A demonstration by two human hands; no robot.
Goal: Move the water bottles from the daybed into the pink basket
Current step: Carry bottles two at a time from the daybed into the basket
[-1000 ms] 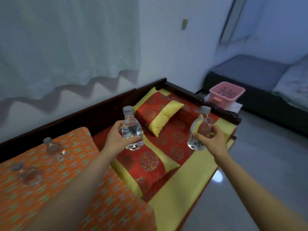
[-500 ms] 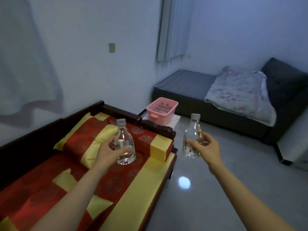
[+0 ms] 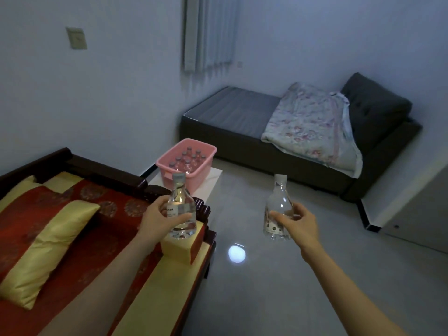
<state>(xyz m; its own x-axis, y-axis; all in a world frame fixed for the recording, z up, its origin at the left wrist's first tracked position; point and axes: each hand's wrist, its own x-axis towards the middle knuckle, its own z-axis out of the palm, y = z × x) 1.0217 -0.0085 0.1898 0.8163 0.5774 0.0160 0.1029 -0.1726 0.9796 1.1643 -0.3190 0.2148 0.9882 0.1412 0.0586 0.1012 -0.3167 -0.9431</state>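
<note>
1. The pale glossy floor [image 3: 278,299] fills the right and near part of the scene, with a round spot of reflected light on it.
2. A dark sofa bed [image 3: 242,151] stands against the far wall on the right, with a flowered blanket [image 3: 312,127] draped over its middle.
3. The daybed [image 3: 97,163], dark wood with red and yellow covers, takes up the near left; a yellow pillow [image 3: 48,248] lies on it.
4. Vertical blinds [image 3: 211,32] hang on the far wall above the sofa bed's left end.
5. A low white table [image 3: 213,180] sits just beyond the far end of the daybed.
6. The pink basket [image 3: 191,180] stands on that table, and several capped water bottles [image 3: 188,160] stand upright inside it.
7. The left hand [image 3: 160,221] is curled round the body of one clear bottle [image 3: 181,207], held upright in the air above the far end of the daybed, nearer than the basket.
8. The right hand [image 3: 298,226] grips a second clear bottle [image 3: 277,209] with thumb and fingers round its lower half, upright over the floor, to the right of the daybed and well apart from the first.
9. A wall switch [image 3: 76,38] is set high on the left wall.
</note>
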